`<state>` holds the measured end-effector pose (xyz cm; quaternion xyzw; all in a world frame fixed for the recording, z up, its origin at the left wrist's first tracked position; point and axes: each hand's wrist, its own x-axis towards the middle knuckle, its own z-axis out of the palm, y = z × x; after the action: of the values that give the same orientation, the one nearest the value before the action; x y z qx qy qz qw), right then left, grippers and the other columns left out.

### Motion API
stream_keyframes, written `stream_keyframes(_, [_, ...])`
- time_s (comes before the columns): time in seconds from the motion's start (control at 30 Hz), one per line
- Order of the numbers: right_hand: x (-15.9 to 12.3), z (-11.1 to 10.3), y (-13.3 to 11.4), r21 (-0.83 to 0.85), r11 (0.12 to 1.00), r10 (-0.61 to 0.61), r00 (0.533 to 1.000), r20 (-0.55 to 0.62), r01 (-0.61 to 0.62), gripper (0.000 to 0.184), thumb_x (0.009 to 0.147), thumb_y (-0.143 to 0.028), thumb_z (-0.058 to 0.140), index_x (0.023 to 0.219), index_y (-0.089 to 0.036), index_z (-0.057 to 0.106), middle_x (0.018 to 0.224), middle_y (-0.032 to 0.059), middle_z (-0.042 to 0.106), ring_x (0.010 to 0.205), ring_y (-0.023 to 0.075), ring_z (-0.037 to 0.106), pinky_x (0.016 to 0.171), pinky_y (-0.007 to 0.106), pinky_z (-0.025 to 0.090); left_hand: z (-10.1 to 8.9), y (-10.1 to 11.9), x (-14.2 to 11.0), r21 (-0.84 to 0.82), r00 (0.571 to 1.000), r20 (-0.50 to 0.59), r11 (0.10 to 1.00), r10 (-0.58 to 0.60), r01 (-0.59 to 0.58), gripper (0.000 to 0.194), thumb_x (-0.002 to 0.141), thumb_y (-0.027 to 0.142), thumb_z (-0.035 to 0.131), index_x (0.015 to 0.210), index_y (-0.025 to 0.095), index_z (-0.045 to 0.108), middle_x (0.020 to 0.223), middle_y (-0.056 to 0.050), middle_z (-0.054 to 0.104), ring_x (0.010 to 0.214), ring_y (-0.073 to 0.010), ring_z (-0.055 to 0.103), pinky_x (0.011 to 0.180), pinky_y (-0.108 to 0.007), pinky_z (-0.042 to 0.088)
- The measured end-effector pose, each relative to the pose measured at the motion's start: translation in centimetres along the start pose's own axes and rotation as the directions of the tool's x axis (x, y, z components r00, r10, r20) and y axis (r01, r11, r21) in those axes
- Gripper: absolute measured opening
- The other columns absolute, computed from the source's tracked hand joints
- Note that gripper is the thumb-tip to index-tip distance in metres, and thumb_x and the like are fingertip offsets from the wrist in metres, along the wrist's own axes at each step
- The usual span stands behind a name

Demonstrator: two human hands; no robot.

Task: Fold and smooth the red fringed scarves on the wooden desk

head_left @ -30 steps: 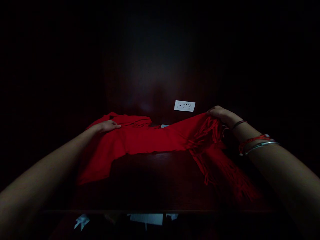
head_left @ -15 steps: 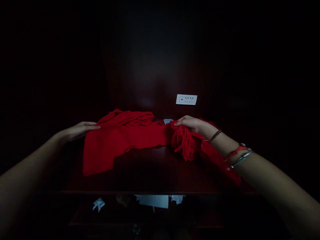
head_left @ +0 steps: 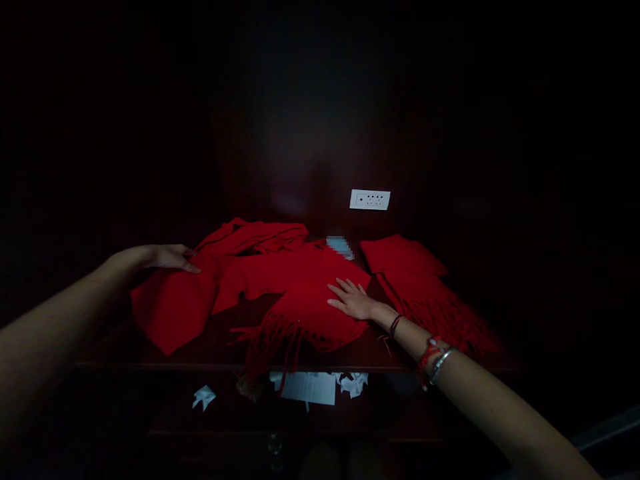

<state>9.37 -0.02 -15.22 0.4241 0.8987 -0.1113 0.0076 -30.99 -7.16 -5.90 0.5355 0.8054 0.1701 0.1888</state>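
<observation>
A red fringed scarf (head_left: pixel 280 272) lies across the dark wooden shelf, its fringed end folded toward me and hanging over the front edge. My right hand (head_left: pixel 354 301) presses flat on this folded end with fingers spread, gripping nothing. At the other end, my left hand (head_left: pixel 173 257) has its thumb and fingers closed around the scarf's upper edge, where the cloth droops in a fold. A second red scarf (head_left: pixel 403 255), folded flat, rests to the right of my right hand with its fringe toward me. More crumpled red cloth (head_left: pixel 255 235) lies behind the first scarf.
A white wall socket (head_left: pixel 370 199) is on the dark back panel. Below it lies a pale object (head_left: pixel 340 247), blurred by pixelation. On a lower shelf are a printed paper sheet (head_left: pixel 309 389) and crumpled white paper (head_left: pixel 353 385). The scene is very dim.
My right hand has carried the fringed end leftward and toward me, let it go, and now lies flat on it. My left hand has stayed at its end, whose cloth now hangs differently.
</observation>
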Motion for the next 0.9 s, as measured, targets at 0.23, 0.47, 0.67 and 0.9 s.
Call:
stream_keyframes(0.23, [1.7, 0.4, -2.4, 0.103, 0.994, 0.035, 0.996, -0.083, -0.026, 0.061, 0.076, -0.053, 0.035, 0.126, -0.019, 0.031, 0.135, 0.0128, 0.019, 0.123, 0.0296, 0.011, 0.096, 0.048, 0.011, -1.8, 6.3, -1.3, -0.369, 0.983, -0.052, 0.911, 0.178, -0.185, 0.038, 0.066, 0.040, 0.058, 0.094, 0.015, 0.055, 0.072, 0.002, 0.061, 0.062, -0.0097, 0.051, 0.058, -0.020, 0.040])
stream_keyframes(0.47, [1.0, -6.6, -5.0, 0.880, 0.409, 0.061, 0.955, -0.289, 0.240, 0.059, 0.072, -0.045, 0.048, 0.121, -0.018, 0.032, 0.106, 0.0096, 0.053, 0.087, 0.0144, 0.055, 0.072, 0.028, 0.046, 5.3, 19.2, -3.1, -0.604, 0.945, 0.071, 0.768, 0.318, -0.213, 0.016, 0.066, 0.020, 0.057, 0.081, 0.015, 0.056, 0.061, -0.001, 0.056, 0.048, -0.0110, 0.051, 0.049, -0.023, 0.041])
stream_keyframes(0.67, [0.1, -6.5, -4.1, 0.933, 0.286, 0.337, 0.889, -0.311, 0.218, 0.055, 0.054, -0.006, 0.064, 0.105, -0.015, 0.046, 0.068, -0.0009, 0.059, 0.060, 0.0115, 0.056, 0.062, 0.026, 0.046, 10.5, 23.8, -3.1, -0.813, 0.952, 0.082, 0.573, 0.295, -0.107, 0.034, 0.070, 0.004, 0.042, 0.102, 0.017, 0.040, 0.067, 0.001, 0.055, 0.056, -0.0093, 0.054, 0.056, -0.022, 0.044])
stream_keyframes(0.9, [-3.1, -12.5, 3.2, 0.831, 0.201, 0.430, 0.716, -0.550, 0.518, 0.024, 0.060, -0.008, 0.053, 0.083, -0.015, 0.055, 0.070, -0.0014, 0.060, 0.061, 0.0093, 0.055, 0.063, 0.023, 0.045, 10.4, 17.4, 2.6, -0.391, 0.875, -0.422, 0.823, 0.238, -0.412, 0.023, 0.075, 0.019, 0.042, 0.097, 0.016, 0.046, 0.088, -0.005, 0.055, 0.081, -0.0139, 0.053, 0.072, -0.025, 0.041])
